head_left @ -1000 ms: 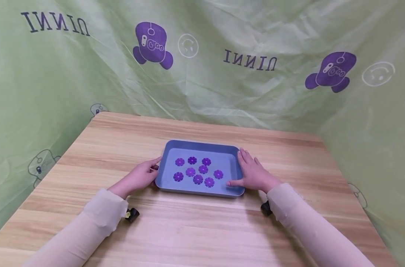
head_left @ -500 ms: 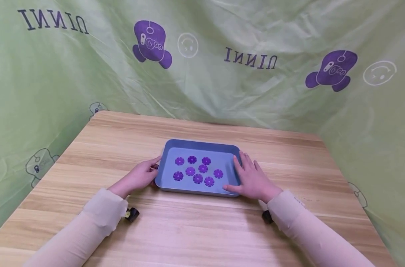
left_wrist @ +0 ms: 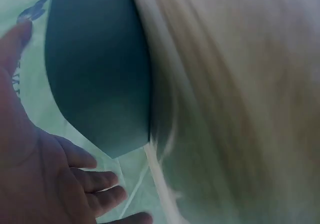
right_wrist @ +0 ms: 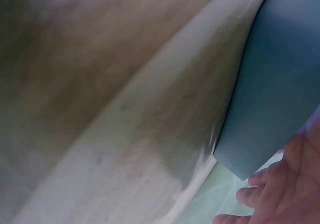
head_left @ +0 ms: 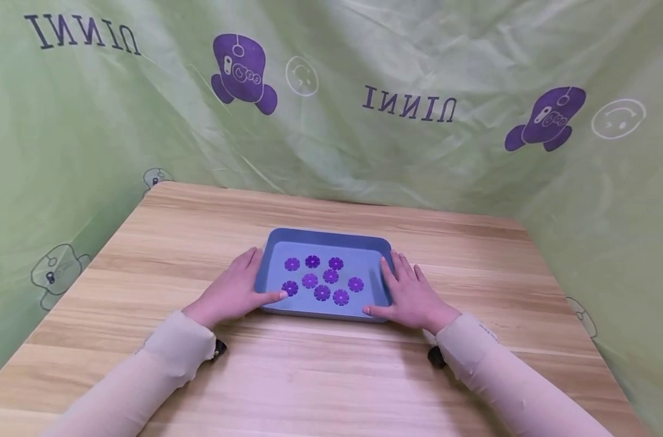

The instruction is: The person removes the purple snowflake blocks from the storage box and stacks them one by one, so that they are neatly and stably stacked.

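Note:
A blue-grey rectangular tray (head_left: pixel 364 258) lies flat on the table, with several purple notched discs (head_left: pixel 330 276) scattered singly inside it. My left hand (head_left: pixel 230 291) is at the tray's left end, its thumb reaching over the rim near a disc and its fingers along the outside. At the right end, my right hand (head_left: pixel 416 297) has its thumb over the front corner and its fingers spread along the rim. The left wrist view shows relaxed fingers (left_wrist: pixel 95 179) beside the tray's outer wall (left_wrist: pixel 100 74). In the right wrist view, loosely bent fingers (right_wrist: pixel 260 189) lie near the opposite wall (right_wrist: pixel 280 84).
The wood-grain table (head_left: pixel 320 376) extends on all sides of the tray. A green printed curtain (head_left: pixel 331 158) hangs behind and beside it. Small black devices show below both sleeves, one of them a black piece (head_left: pixel 436 357) under the right cuff.
My left hand has shifted from beneath the tray's left side up to its rim, its thumb now over the inside. My right hand slid slightly inward earlier. The tray stays in place.

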A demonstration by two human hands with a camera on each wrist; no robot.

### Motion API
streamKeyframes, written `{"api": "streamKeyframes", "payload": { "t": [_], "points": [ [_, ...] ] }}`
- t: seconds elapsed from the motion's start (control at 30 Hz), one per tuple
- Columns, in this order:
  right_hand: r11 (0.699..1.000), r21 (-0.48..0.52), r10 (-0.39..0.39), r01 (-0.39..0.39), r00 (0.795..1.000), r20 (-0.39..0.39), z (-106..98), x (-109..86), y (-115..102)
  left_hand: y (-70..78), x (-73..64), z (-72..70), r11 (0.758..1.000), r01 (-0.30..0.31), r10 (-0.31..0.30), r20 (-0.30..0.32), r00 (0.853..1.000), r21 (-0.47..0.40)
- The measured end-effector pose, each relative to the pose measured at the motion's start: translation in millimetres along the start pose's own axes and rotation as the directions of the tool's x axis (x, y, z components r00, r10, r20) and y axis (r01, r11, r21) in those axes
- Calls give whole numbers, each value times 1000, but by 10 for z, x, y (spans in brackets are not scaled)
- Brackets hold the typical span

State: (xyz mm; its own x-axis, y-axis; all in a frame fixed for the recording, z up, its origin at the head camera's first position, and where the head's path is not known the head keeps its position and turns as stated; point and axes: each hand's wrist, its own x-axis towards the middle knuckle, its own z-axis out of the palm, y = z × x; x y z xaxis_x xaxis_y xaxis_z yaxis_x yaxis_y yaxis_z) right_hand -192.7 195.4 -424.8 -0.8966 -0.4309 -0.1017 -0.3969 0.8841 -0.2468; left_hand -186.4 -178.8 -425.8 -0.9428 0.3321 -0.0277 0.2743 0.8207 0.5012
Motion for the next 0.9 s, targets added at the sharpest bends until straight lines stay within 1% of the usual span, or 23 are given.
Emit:
{"api": "streamKeyframes", "payload": {
  "t": [0.07, 0.13, 0.23, 0.33, 0.4, 0.57, 0.67, 0.8, 0.9],
  "points": [
    [1000, -1, 0, 0, 1000, -1, 2, 0, 0, -8, 32, 4, 996, 18, -19, 10, 1000, 84],
    [1000, -1, 4, -4, 1000, 3, 6, -2, 1, -27, 70, 6, 989, 10, -13, 22, 1000, 144],
    [1000, 2, 9, -9, 1000, 11, 13, -1, 3, -42, 116, -3, 976, -12, 0, 52, 999, 218],
    [1000, 4, 11, -11, 1000, 16, 12, 2, 6, -48, 144, -18, 966, -30, 10, 78, 997, 258],
    [1000, 4, 10, -10, 1000, 17, 5, 5, 7, -50, 163, -29, 963, -32, 9, 88, 996, 269],
    [1000, 11, 15, -16, 999, 30, -4, 17, -4, -65, 175, -43, 966, -16, -11, 102, 995, 258],
    [1000, 9, 6, -6, 999, 34, -19, 19, -7, -72, 178, -38, 967, -10, -19, 109, 994, 254],
    [998, 15, -55, 55, 998, -11, -84, 46, -30, -71, 169, -35, 964, -13, -17, 110, 994, 265],
    [993, 46, -105, 106, 994, -34, -176, 99, -60, -56, 176, -41, 964, -15, -17, 118, 993, 264]
  ]
}}
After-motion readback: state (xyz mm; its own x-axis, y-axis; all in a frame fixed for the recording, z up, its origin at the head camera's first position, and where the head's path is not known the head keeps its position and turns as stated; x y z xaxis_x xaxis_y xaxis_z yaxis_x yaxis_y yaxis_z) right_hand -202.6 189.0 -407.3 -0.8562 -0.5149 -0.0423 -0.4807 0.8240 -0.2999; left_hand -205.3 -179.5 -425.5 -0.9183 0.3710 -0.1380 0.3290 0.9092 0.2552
